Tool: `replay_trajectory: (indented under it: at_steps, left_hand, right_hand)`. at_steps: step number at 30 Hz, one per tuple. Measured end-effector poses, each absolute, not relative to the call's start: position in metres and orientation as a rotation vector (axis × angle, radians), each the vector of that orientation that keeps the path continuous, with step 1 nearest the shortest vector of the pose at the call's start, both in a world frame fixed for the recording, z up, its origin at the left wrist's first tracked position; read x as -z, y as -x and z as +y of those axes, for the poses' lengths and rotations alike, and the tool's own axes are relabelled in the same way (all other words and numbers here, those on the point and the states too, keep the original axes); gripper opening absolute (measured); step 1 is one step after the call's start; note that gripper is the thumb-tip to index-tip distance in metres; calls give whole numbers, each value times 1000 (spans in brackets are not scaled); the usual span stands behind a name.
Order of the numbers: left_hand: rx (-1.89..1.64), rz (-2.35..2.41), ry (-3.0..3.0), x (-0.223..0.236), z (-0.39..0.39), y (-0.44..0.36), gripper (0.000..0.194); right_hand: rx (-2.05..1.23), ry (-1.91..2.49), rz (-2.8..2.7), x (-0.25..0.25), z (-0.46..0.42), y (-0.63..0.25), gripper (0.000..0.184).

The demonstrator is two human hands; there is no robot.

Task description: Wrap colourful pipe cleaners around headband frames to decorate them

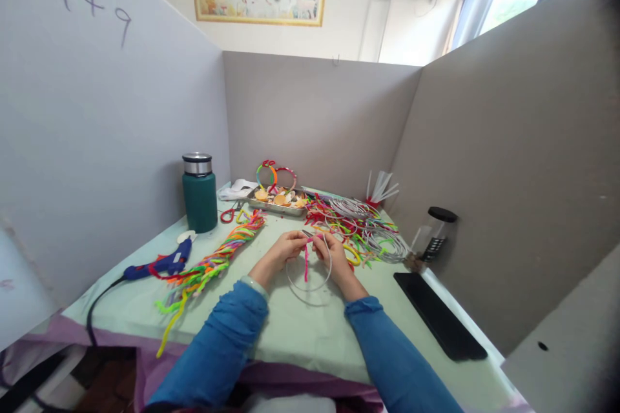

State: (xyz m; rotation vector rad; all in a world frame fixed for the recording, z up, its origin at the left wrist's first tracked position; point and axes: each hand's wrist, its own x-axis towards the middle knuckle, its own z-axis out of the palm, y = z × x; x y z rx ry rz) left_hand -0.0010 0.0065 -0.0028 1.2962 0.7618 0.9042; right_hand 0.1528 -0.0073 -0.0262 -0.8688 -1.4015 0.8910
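Note:
A thin pale hoop [310, 304] hangs between my hands, its lower part over the pale green tabletop [290, 335]. At its top, a bright pink pipe cleaner [306, 264] is bent around or across the rim, with one end dangling inside the ring. My left hand [289, 248] pinches at this crossing from the left, fingers closed. Closed too, my right hand [335, 257] grips the hoop and the pink strand just to the right. The fingers hide exactly how strand and rim meet.
A blue glue gun [162, 264] and a twisted bundle of pipe cleaners [227, 251] lie left, before a green bottle [200, 197]. Behind are a metal tray [290, 210] of ornaments, red-handled scissors [227, 215] and piled grey hoops [387, 239]. A black slab [438, 316] lies right.

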Motion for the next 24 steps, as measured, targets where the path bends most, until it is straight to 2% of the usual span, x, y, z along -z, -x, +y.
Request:
replay_trajectory:
  at_steps: [8,16,24]
  left_hand:
    - [-907,737,-1204,1,7,3,23]
    - [-838,781,-1171,1,8,4,18]
    - [-822,746,-1200,0,8,5,21]
  right_hand:
    - [-1009,793,-1394,24,-10,-152,28]
    - [-984,807,-1433,20,-13,-150,28]
    - [-967,825,-1434,19,-13,-152,32]
